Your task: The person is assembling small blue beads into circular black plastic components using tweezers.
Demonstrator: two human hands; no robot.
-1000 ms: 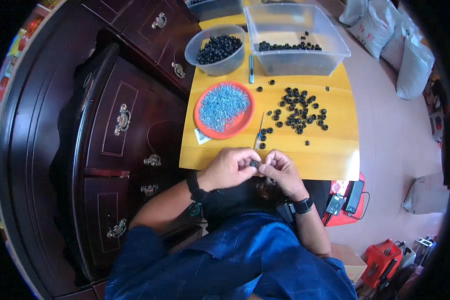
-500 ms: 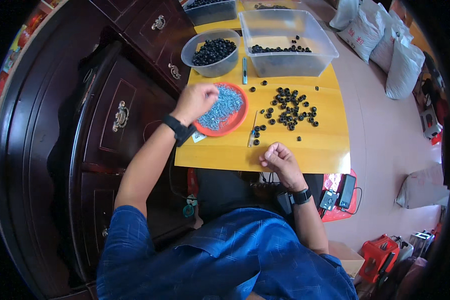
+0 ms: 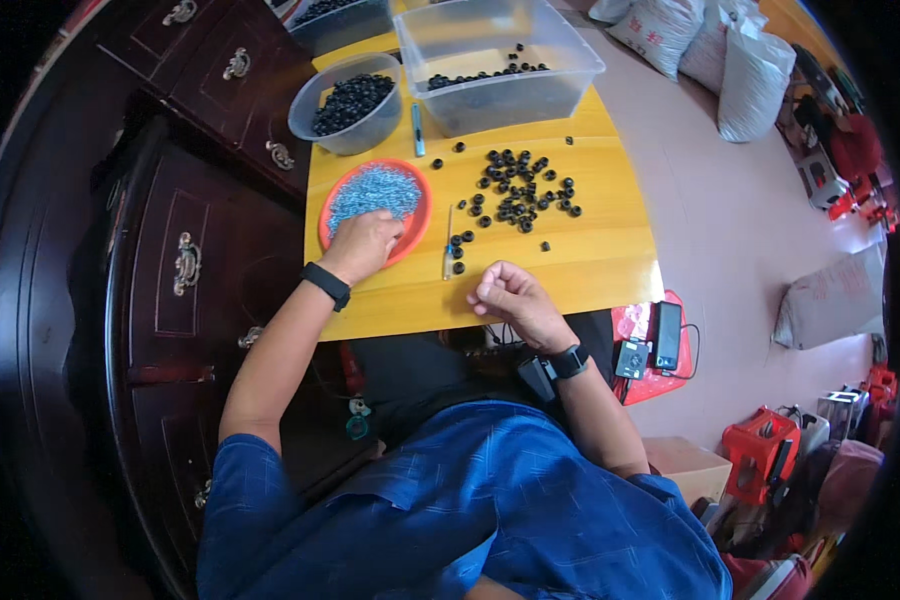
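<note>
My left hand [image 3: 365, 245] reaches over the near side of a round orange-red plate [image 3: 420, 222]. Its bent fingers are down among small shiny silvery-blue metal pieces [image 3: 375, 190] that look like screws, and the fingertips are partly hidden. By the table's front edge, my right hand [image 3: 515, 300] is held with the fingers curled and the thumb against the forefinger; anything pinched there is too small to make out. Ahead of it, many small black ring-like parts [image 3: 518, 190] lie loose on the yellow tabletop [image 3: 590, 250]. A small screwdriver [image 3: 448, 262] lies between plate and parts.
A round clear tub [image 3: 315, 135] of black parts and a rectangular clear bin [image 3: 510, 105] stand at the back, with a utility knife [image 3: 418, 130] near them. Dark drawers [image 3: 185, 255] rise at the left. White sacks [image 3: 755, 85] stand on the floor at right.
My left hand has come from above the plate's left side down to its near part, fingers now among the metal pieces. The right hand keeps its pinch. The whole view has shifted.
</note>
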